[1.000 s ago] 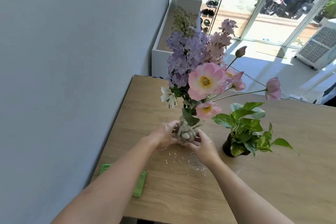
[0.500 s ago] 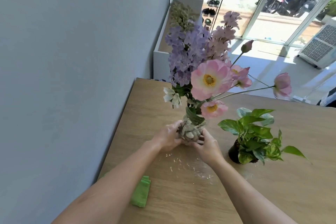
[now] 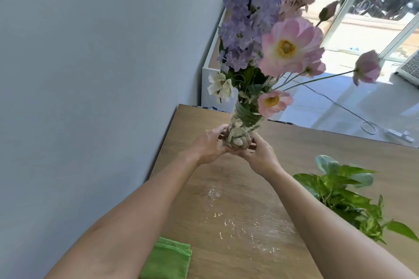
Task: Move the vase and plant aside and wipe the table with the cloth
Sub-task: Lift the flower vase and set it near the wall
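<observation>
A clear glass vase (image 3: pixel 243 123) with pebbles in its base holds pink, purple and white flowers. My left hand (image 3: pixel 209 144) and my right hand (image 3: pixel 260 154) grip its base from both sides, and the vase is lifted above the wooden table (image 3: pixel 306 154), tilted a little away from me. A leafy green plant (image 3: pixel 344 197) stands on the table to the right, its pot hidden by leaves and my right arm. A folded green cloth (image 3: pixel 166 258) lies at the table's near left edge, partly under my left forearm. White crumbs (image 3: pixel 240 222) are scattered on the tabletop between my arms.
A grey wall (image 3: pixel 90 75) runs along the table's left edge. Beyond the far edge are a white cabinet (image 3: pixel 209 61), a tiled floor with a white cable (image 3: pixel 353 113), and glass doors with motorbikes outside.
Both hands have raised the vase off the table and carried it away from me toward the far edge. The plant and cloth have stayed put; the view has shifted forward.
</observation>
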